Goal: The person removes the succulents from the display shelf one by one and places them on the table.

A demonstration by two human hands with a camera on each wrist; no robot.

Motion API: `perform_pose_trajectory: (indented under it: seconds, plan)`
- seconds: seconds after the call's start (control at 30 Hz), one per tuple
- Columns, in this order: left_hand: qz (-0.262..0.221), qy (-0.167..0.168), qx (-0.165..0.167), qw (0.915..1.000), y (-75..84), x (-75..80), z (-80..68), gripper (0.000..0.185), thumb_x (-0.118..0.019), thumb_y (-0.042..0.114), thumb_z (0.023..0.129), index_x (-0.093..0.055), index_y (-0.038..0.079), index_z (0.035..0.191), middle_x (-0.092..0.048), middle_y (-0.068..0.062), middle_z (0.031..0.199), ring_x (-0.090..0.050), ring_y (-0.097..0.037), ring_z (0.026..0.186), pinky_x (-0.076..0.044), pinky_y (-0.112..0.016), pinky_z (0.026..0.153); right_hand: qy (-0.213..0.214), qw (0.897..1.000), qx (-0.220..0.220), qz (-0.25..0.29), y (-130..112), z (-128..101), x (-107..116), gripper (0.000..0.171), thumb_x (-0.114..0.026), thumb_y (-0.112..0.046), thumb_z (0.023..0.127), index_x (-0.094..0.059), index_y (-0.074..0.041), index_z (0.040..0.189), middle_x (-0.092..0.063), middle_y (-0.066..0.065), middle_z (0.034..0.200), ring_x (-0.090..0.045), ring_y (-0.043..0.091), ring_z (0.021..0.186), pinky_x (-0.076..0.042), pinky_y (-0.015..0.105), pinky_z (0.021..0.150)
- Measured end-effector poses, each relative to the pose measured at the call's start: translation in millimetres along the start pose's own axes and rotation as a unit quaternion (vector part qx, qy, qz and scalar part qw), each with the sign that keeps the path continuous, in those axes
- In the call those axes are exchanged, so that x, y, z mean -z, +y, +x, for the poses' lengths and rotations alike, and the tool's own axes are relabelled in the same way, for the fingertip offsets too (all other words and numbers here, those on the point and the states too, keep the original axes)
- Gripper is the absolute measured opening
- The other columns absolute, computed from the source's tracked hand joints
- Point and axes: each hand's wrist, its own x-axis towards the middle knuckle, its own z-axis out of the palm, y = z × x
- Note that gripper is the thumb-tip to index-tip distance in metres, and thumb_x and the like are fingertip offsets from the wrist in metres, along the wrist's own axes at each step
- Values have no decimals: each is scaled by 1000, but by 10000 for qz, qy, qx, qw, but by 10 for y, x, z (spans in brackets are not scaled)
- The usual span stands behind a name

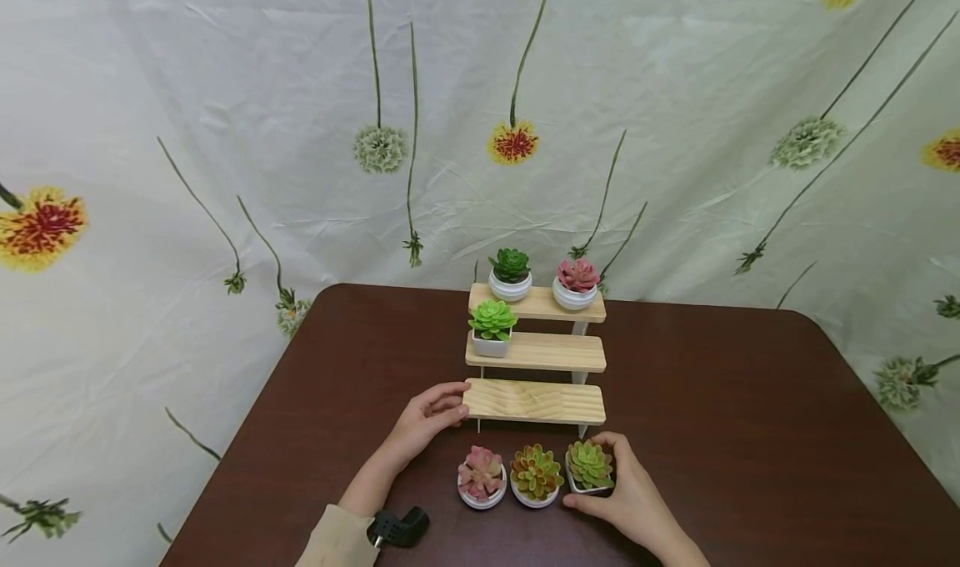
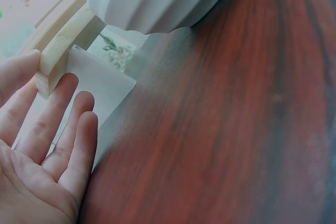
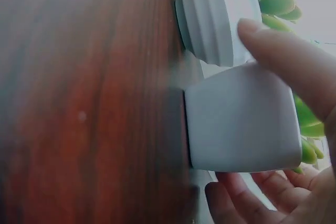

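My left hand (image 1: 423, 421) is at the left end of a three-step wooden display stand (image 1: 532, 400), thumb and fingers gripping the end of its lowest board (image 2: 63, 51). With my right hand (image 1: 626, 496) I hold a green potted succulent (image 1: 589, 464) in a square white pot (image 3: 244, 121), thumb on one side and fingers on the other. The pot's base is at or very near the tabletop. Left of it stand an orange-green succulent (image 1: 536, 472) and a pink succulent (image 1: 482, 474), both in round ribbed white pots.
On the stand's top step are a dark green succulent (image 1: 510, 273) and a pink-red succulent (image 1: 576, 283). A bright green succulent (image 1: 492, 327) stands at the left of the middle step. Behind the dark wooden table (image 1: 712, 383) hangs a flower-printed cloth (image 1: 465, 175).
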Motion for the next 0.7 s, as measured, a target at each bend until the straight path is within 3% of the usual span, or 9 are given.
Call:
perform_pose_trajectory:
  seconds: [0.3,0.53,0.7]
  plan:
    - [-7,-18,30,10000,-5,-1,4,39,-61,7,91,-52,-3,128,-60,-23,114,-62,-10,91,-51,-29,79,11,9992,275,280,-43,2,35,88,-89,-37,58,-40,-10,127,-50,7,120,-47,28,115,-41,49,90]
    - [17,11,32,10000,12,-4,-2,39,-61,7,91,-52,-4,128,-59,-23,115,-62,-9,90,-51,-28,78,207,9956,845,336,-65,35,48,86,-88,-40,60,-43,-11,127,-53,4,120,-50,21,110,-42,45,91]
    - [0,9,13,10000,25,-9,-7,39,-61,6,91,-52,-5,128,-59,-24,115,-61,-9,90,-51,-28,78,530,9866,1431,570,-107,108,86,82,-88,-29,62,-44,-8,127,-56,5,115,-54,20,105,-46,37,88]
